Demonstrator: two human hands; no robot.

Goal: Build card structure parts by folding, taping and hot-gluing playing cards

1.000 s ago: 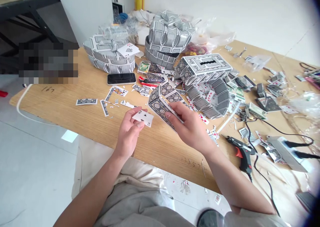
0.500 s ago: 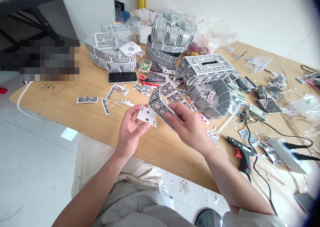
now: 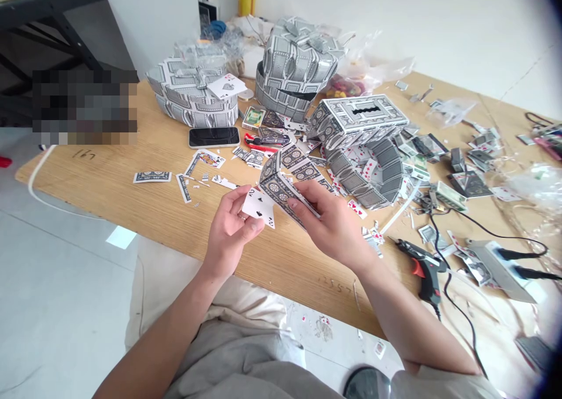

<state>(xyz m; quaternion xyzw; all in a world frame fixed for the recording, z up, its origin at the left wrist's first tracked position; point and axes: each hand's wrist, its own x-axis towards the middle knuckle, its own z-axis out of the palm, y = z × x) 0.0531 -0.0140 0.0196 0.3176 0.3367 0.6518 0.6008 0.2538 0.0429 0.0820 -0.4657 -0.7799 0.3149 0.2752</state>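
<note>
Near the table's front edge, my left hand (image 3: 230,229) pinches a white two-of-clubs or spades playing card (image 3: 259,207) between thumb and fingers. My right hand (image 3: 329,220) grips a folded strip of patterned card backs (image 3: 281,189), thumb on its near face. The strip's bent end lies just beside the card; whether they touch I cannot tell. Behind the hands are a card-covered box with a slot (image 3: 362,118) and a round card basket (image 3: 369,173) holding loose cards. Two larger woven card baskets (image 3: 193,94) (image 3: 298,65) stand further back.
A black phone (image 3: 214,136) and a red cutter (image 3: 259,143) lie behind the hands. Cut card pieces (image 3: 152,177) are at the left. On the right are a glue gun (image 3: 421,267), its cable, a power strip (image 3: 504,270), plastic bags and many scraps.
The card in my left hand has tilted slightly and its lower end has dropped a little. Both hands keep their holds, and the view has shifted slightly.
</note>
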